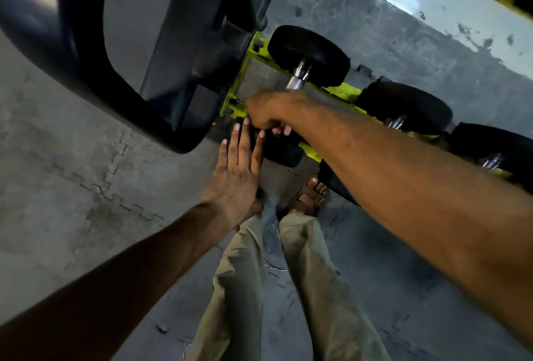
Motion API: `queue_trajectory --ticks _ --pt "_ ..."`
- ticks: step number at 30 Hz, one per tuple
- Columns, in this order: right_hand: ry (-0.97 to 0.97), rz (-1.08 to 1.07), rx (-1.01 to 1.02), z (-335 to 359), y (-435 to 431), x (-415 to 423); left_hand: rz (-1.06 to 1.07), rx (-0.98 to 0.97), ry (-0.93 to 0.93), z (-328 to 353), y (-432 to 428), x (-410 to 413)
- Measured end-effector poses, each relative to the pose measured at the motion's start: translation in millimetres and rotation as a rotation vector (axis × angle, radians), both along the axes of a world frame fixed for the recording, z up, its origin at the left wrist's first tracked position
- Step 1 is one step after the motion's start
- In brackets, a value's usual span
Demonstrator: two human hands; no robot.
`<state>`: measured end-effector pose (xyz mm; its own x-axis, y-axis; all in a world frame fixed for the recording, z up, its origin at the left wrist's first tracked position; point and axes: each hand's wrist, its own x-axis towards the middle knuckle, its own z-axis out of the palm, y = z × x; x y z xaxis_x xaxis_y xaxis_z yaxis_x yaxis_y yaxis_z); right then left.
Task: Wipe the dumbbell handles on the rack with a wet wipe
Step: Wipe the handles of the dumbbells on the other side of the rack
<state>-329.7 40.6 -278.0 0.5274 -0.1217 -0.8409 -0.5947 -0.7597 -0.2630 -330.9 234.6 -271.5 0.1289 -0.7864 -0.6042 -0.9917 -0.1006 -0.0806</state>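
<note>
Fingers (285, 130) of the right hand (269, 114) are curled round the near stretch of a dumbbell handle (298, 78), so that the handle is gripped. Whether a wipe is held beneath them cannot be told, since the palm side is hidden. Only the far stretch of bright metal is seen beyond the knuckles, where it is joined to the far head (310, 55) of the dumbbell. The fingers (261, 144) of the left hand (239, 170) are held straight and slightly spread, with nothing gripped. Their tips are laid against the near head (284, 154), just below the right hand.

This dumbbell is carried at the left end of the lime-green rack (239, 84), its two heads resting on the front and back rails. A second dumbbell (409, 107) and a third dumbbell (496, 144) are set further along towards the right end, partly hidden by the right forearm.

Just beside the left end of the rack, a black padded bench (187, 43) is seen. Grey interlocking floor mats (86, 164) are spread below, and khaki trousers (239, 274) and a sandalled foot (310, 193) are seen at the front edge of the rack.
</note>
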Motion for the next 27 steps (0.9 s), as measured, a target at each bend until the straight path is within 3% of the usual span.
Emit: queue_trajectory --ticks 4,7,10,15,18,22,27 --pt "-0.052 0.121 0.045 5 -19 -16 0.001 -0.020 0.007 2 1 0" --pt "-0.182 0.331 -0.249 7 -40 -22 0.002 -0.022 0.010 1 2 0" --pt "-0.265 0.290 -0.424 -2 -30 -36 0.001 -0.017 -0.002 1 3 0" --pt "-0.343 0.243 -0.130 -11 -11 -52 0.022 -0.017 -0.015 1 1 -5" --pt "-0.406 0.246 -0.247 -11 -33 -54 0.038 -0.052 -0.027 0 0 -6" --pt "-0.692 -0.118 -0.321 -32 0 -83 0.061 -0.027 0.015 -4 2 -5" --pt "-0.649 -1.117 -0.122 -56 50 -114 0.039 -0.048 0.047 -4 2 -4"
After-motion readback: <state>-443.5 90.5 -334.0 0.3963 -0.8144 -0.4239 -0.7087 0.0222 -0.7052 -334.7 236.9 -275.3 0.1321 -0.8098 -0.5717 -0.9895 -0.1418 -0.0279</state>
